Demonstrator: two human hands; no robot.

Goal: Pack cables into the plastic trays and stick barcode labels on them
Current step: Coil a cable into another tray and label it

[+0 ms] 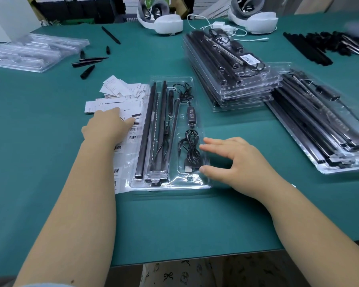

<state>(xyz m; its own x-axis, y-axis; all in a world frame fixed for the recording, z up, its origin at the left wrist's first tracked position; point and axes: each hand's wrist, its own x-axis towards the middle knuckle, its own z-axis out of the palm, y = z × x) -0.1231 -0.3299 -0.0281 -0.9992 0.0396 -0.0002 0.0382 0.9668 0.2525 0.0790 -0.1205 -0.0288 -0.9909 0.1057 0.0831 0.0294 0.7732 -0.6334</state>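
A clear plastic tray (203, 129) lies in the middle of the frame on the green table mat (174, 220), its long axis running from the near edge away toward the top of the frame. Its left channels hold long black bars (146, 129); its right-hand pocket holds a coiled black USB cable (190, 150), with an inline controller (191, 114) just above it.

The barcode label sheets (120, 112) lie directly left of the tray, touching or slipping under its left rim, and run alongside it on the same axis. The left hand (108, 125) rests on the upper part of these sheets, fingers reaching forward and lying fairly flat on the paper; whether a fingertip has already lifted or pinched a label cannot be told from this view.

The right hand (232, 160) sits at the tray's right edge, lower centre-right of the frame. Its fingers are spread and relaxed, the fingertips over the cable pocket and the thumb at the tray's lower right rim, steadying rather than gripping.

The cable appears already seated, so the step in hand is probably labelling. The coming move likely turns on this: the labels lie to the left, under the nearer left hand, and the tray lies just rightward of them, so a peeled label would travel a short way right.

Finished trays (236, 79) stacked at upper right already carry a barcode label (248, 59) on top.
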